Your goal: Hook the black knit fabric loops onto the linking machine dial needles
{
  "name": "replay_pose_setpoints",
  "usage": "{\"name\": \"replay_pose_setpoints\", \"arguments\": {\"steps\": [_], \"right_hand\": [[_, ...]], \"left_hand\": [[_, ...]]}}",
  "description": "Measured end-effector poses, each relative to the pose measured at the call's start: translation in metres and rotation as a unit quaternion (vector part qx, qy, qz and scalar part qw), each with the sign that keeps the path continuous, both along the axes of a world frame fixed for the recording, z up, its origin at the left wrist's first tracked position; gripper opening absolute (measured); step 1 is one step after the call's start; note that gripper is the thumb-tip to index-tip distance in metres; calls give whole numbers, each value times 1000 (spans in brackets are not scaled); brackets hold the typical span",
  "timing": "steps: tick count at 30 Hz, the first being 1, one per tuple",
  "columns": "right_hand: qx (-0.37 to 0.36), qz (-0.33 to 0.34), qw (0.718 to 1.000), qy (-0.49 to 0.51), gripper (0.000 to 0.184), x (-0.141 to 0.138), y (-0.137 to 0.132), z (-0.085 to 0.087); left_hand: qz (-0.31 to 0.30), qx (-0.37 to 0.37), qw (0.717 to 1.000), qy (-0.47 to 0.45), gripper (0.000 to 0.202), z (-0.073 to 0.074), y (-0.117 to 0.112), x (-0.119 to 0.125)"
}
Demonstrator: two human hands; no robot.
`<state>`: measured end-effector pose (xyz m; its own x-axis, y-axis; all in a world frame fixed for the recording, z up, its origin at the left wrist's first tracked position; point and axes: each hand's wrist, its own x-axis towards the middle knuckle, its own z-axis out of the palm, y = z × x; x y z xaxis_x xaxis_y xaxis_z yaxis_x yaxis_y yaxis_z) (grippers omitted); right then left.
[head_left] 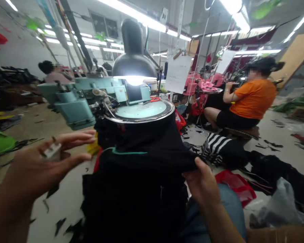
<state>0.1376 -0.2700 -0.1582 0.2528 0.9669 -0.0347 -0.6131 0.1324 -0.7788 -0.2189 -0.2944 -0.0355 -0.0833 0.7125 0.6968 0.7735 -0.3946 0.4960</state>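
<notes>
Our 2 hands work at a teal circular linking machine [76,101] on a garment-factory floor, under a lit black desk lamp [133,57]. The black knitted fabric [139,158] hangs in a heavy mass from just below the machine's metal-rimmed dial [152,114], falling toward our lap. Its surface is dark and soft, with 1 teal thread [129,153] lying across it.

Our right hand [201,184] is closed on the fabric's edge, thumb on top, pinching a fold. Our left hand [38,165] is raised beside the machine, fingers spread and thumb apart from them, well clear of the fabric. A small white piece [52,151] shows at those fingers [76,138]; we cannot tell whether it is being held.

Just beyond the fabric lies a black-and-white striped garment [216,148], near a red bag [236,187]. Black offcuts [59,226] litter the pale floor. Farther off, 1 co-worker in an orange shirt [253,99] sits at a station to the right, and another [56,76] sits at the left behind the machine.
</notes>
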Motion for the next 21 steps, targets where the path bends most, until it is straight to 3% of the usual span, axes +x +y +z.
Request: {"name": "replay_pose_setpoints", "arguments": {"steps": [1,3,5,7,9,10,12,16,18,21], "right_hand": [[-26,-71,996,-57,30,10,8,-16],[-65,-100,988,-102,33,32,21,-53],[-88,-83,979,-161,35,47,22,-89],[-87,-48,967,-235,35,49,11,-116],[-58,5,948,-314,31,34,-4,-132],[-34,39,935,-351,28,21,-10,-136],[27,112,904,-411,24,-12,-16,-140],[140,193,839,-488,21,-71,2,-123],[179,200,814,-515,16,-80,14,-98],[220,179,797,-533,13,-57,23,-46]], "left_hand": [[25,-23,999,-7,45,-10,-2,4],[54,-108,992,-34,38,-51,-7,15],[8,-247,968,-43,39,-110,-18,31],[-18,-392,919,23,31,-171,-32,49],[-24,-443,895,49,26,-215,-42,65],[-22,-452,890,55,22,-229,-45,72],[-15,-449,892,54,17,-240,-46,82],[46,-418,905,59,28,-235,-33,96],[93,-407,906,69,29,-231,-25,94],[153,-399,901,78,23,-218,-16,63]]}}
